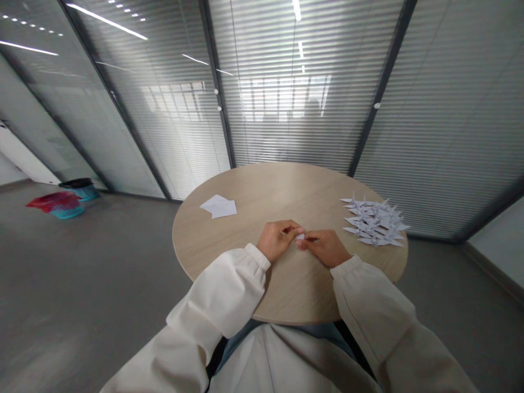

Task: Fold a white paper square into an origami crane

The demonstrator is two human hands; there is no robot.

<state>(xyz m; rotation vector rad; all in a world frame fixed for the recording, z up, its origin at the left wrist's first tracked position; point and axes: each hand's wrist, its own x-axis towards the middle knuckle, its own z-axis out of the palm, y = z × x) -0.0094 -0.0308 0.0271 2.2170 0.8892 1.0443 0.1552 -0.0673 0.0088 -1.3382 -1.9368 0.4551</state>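
Over the middle of a round wooden table (286,191), my two hands meet at a small white paper piece (301,236). My left hand (279,238) pinches it from the left, and my right hand (325,245) grips it from the right. Fingers cover most of the paper, so its shape is hard to tell. Flat white paper sheets (219,207) lie at the table's left. At the right side sits a cluster of several folded white paper pieces (376,221) with pointed ends, set close together in rows.
Glass partitions with blinds (286,109) stand just behind the table. On the floor at the far left are a blue bin with a red liner (61,205) and a blue bin with a black liner (84,189).
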